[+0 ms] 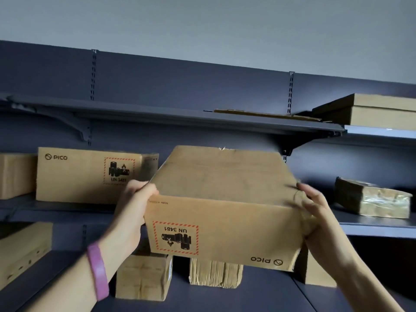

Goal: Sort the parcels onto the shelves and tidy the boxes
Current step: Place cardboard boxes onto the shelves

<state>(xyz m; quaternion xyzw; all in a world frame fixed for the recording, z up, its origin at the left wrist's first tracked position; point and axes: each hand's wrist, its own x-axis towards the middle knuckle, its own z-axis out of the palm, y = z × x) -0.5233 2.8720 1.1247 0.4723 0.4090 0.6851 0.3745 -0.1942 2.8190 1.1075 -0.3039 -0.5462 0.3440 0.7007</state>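
Two PICO boxes can be counted. A shelved box (90, 174) is parked at the left on the middle shelf (371, 228), and the held box (225, 210) is kept upside down in the air in front of it, closed up, contents hidden. It's gripped at both ends by the left hand (132, 206) and right hand (315, 212), fingers curled round its edges. Four parcels (144, 275) are lined along the bottom shelf (258, 296). One taped parcel (371, 198) is lying far right.

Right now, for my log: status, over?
Left hand, right hand grip upside-down PICO box. Raised before middle shelf. Shelved box left, taped parcel right.
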